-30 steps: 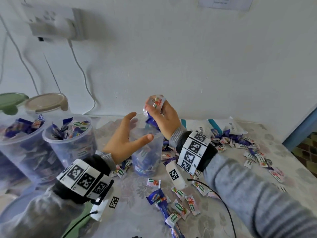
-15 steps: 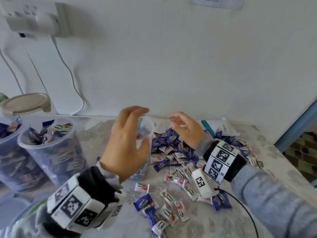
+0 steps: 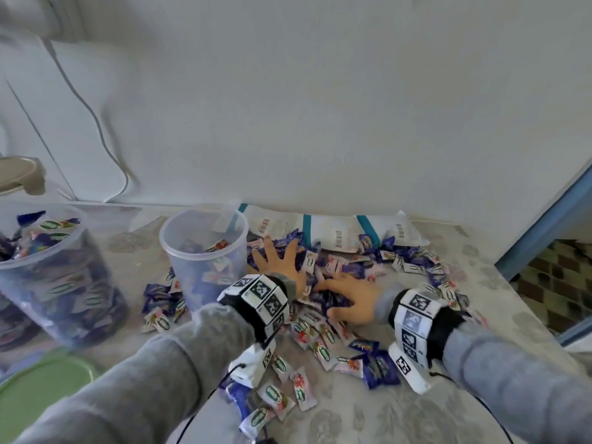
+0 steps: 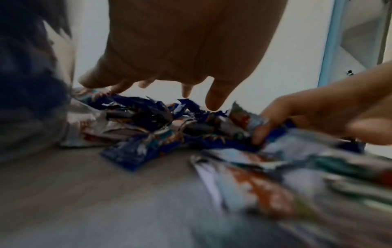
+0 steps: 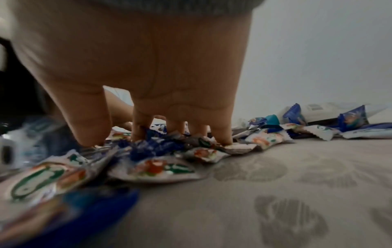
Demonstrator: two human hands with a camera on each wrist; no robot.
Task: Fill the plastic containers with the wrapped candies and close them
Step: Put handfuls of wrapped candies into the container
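A clear plastic container (image 3: pixel 179 251) stands open and partly filled with wrapped candies. Right of it lies a wide pile of blue and white wrapped candies (image 3: pixel 362 267). My left hand (image 3: pixel 278 258) is spread flat over the pile's left part, just beside the container. From the left wrist view, the left hand (image 4: pixel 159 89) hovers with straight, spread fingers, the tips touching wrappers. My right hand (image 3: pixel 333 299) lies on the candies closer to me. Its fingers (image 5: pixel 220 134) and thumb press down into the wrappers (image 5: pixel 161 147); none is lifted.
A full container (image 3: pixel 54 283) stands at the left with a beige lid (image 3: pixel 19 174) behind it and a green lid (image 3: pixel 41 389) in front. White candy bags (image 3: pixel 336 232) lie against the wall. Loose candies (image 3: pixel 278 395) are scattered near me. The table edge runs along the right.
My right hand dropped its candies into the container, then came down onto the pile. My left hand let go of the container and moved right onto the candies.
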